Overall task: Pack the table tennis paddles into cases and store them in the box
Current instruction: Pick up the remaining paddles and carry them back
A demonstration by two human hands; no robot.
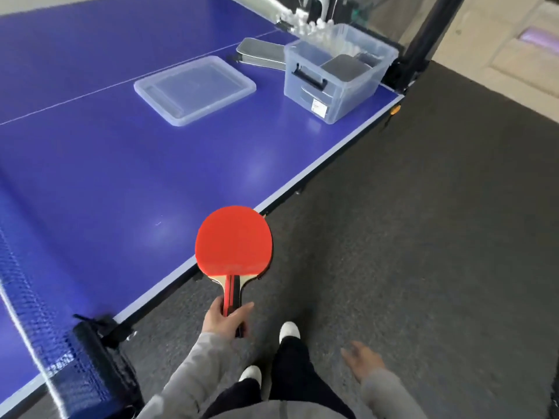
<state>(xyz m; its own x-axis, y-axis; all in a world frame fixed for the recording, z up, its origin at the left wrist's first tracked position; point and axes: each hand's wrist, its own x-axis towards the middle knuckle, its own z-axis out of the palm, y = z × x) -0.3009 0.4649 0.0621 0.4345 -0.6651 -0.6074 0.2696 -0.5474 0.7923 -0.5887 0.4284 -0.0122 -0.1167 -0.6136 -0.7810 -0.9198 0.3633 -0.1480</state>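
Progress is partial, judged from the layout. Left hand (225,320) grips the handle of a red-faced paddle (234,241), fingers curled round it, blade pointing away from the body over the near edge of the blue table (121,176). A dark edge under the red blade may be a second paddle stacked beneath; this cannot be confirmed. Right hand (363,361) hangs loose at the side with fingers relaxed, holding nothing.

The clear storage box (338,86) stands well apart at the far corner of the table, uncovered, with its lid (195,89) lying flat beside it. At least one grey case (344,68) already sits inside the box, so some packing appears complete. Another grey case (261,52) lies on the table just behind the box.

Remaining work, by estimate: carry the held paddle to that case, insert and close it, place it in the box, then fit the lid.
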